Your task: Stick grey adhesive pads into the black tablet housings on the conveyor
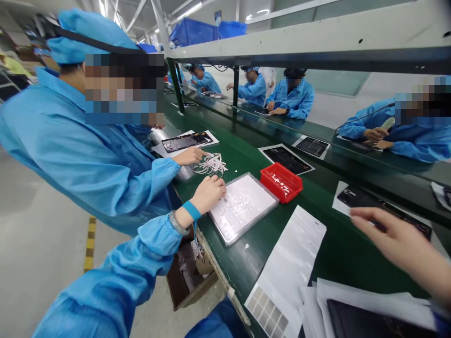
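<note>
My left hand (pixel 208 193), with a blue wrist band, is at the left corner of a flat, clear-edged tray with a white top (pixel 246 202). Its fingers are curled together, and whatever they may hold is hidden. A tangle of white strips (pixel 213 163) lies just beyond it. My right hand (pixel 398 244) hovers at the right with fingers stretched out and nothing visible in them. Beneath and behind it is a black device panel (pixel 355 196) on white paper. A white sheet with grey squares (pixel 294 253) lies between my hands.
A red bin (pixel 282 182) with small white pieces stands beyond the tray. Black panels on paper (pixel 287 158) lie along the green bench. At the left, a co-worker's hand (pixel 192 156) touches the strips. White sheets and a dark panel (pixel 373 319) are stacked in front.
</note>
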A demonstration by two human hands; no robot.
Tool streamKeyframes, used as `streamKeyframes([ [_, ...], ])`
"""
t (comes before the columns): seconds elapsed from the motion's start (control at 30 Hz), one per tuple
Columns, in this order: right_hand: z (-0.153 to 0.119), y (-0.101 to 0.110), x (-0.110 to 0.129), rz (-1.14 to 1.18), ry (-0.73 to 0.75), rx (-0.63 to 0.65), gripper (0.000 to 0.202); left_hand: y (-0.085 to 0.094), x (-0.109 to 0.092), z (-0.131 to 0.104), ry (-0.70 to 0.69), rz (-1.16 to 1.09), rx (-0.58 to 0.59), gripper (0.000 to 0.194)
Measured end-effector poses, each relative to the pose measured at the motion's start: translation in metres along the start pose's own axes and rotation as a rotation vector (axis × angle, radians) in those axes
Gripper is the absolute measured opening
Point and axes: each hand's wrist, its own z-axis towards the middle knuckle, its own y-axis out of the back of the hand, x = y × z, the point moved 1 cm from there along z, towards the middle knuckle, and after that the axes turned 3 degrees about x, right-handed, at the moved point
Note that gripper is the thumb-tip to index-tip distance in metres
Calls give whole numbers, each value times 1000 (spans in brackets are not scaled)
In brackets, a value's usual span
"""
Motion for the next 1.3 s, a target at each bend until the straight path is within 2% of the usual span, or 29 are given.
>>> streamKeyframes([
  [0.1,-13,-43,72,183,72,318,28,3,-6,-4,-15,-10,-30,25],
  [0.17,-20,-66,111,235,114,466,27,4,-9,-7,-52,-41,-25,24],
  [0.23,-22,-83,137,260,138,543,25,1,-8,-8,-108,-90,4,20],
  [0.3,-21,-94,149,282,153,576,23,-3,-2,-6,-154,-152,37,17],
  [0.43,-16,-106,156,328,160,600,22,-9,11,7,-222,-321,86,12],
  [0.53,-15,-113,159,375,132,620,21,-6,11,10,-227,-488,54,13],
  [0.63,-14,-119,168,496,23,616,19,1,-2,0,-197,-693,-29,19],
  [0.73,-12,-123,179,793,-86,606,34,4,-24,-16,-198,-923,-73,18],
  [0.8,-10,-125,185,1037,-129,640,43,3,-37,-25,-209,-1061,-79,16],
  [0.87,-8,-126,188,1186,-186,720,44,0,-46,-31,-213,-1171,-83,20],
  [1.0,-11,-127,186,1152,-255,880,38,-5,-51,-36,-261,-1301,-40,35],
  [1.17,-14,-126,189,1055,-274,898,40,-1,-51,-37,-319,-1298,-5,43],
  [1.3,-14,-126,192,1057,-244,902,38,3,-53,-37,-333,-1179,-84,42],
])
